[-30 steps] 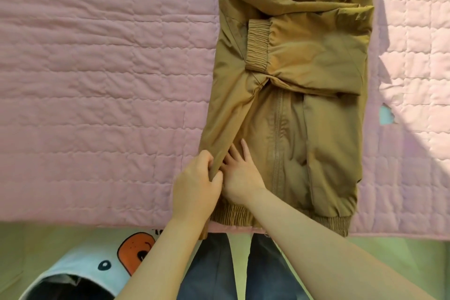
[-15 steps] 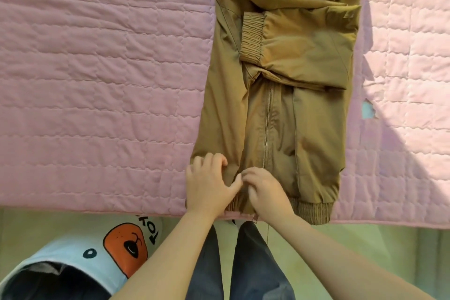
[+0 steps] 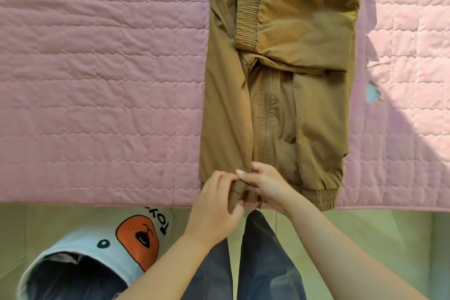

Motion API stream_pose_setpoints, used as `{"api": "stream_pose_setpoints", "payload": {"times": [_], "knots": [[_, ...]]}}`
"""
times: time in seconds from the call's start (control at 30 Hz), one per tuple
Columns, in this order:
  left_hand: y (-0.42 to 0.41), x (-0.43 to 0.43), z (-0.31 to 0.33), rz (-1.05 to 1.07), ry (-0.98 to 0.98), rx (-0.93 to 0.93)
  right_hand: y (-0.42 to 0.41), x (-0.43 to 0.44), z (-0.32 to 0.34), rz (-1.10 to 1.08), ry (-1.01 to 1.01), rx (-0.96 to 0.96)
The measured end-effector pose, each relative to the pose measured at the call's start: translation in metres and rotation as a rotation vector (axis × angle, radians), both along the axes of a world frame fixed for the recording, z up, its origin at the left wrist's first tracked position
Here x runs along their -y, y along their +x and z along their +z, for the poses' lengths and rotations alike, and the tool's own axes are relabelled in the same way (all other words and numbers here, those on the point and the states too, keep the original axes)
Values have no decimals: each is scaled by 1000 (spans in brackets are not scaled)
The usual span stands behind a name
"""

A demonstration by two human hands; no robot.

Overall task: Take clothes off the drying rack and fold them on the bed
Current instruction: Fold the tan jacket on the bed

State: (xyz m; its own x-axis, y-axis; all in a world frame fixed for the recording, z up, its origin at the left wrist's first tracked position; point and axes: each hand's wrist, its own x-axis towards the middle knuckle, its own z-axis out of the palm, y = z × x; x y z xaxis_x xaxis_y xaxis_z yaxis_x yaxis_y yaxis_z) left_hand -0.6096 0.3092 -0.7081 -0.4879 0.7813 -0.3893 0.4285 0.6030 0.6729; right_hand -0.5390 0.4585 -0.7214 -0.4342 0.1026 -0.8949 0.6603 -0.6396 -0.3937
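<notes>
Jacket [image 3: 275, 109] is pinched at the hem's left end by left hand [image 3: 216, 204] and right hand [image 3: 266, 185], both grips closed on it, long axis stretched away over the bed [image 3: 97, 80].

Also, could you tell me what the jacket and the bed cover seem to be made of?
The jacket looks like a smooth, faintly shiny woven synthetic that creases crisply; its hem is gathered elastic. The bed cover looks like matte padded fabric, quilted in squares.
</notes>
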Motion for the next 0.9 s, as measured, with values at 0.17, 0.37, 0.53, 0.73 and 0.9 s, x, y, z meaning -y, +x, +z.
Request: {"api": "stream_pose_setpoints", "payload": {"times": [0.17, 0.37, 0.53, 0.73, 0.9], "knots": [[2, 6, -14, 4, -66, -69, 23, -1, -11, 193, 555, 262], [-36, 6, -19, 798, -185, 427, -5, 24, -5, 294, 676, 259], [-48, -4, -21, 671, -279, 791, 4, 9, -16, 257, 341, 146], [-24, 3, -36, 684, -404, 562, 16, 3, -18, 416, 641, 278], [-31, -17, -21, 382, -254, -256, 6, -17, -4, 445, 1141, 34]]}}
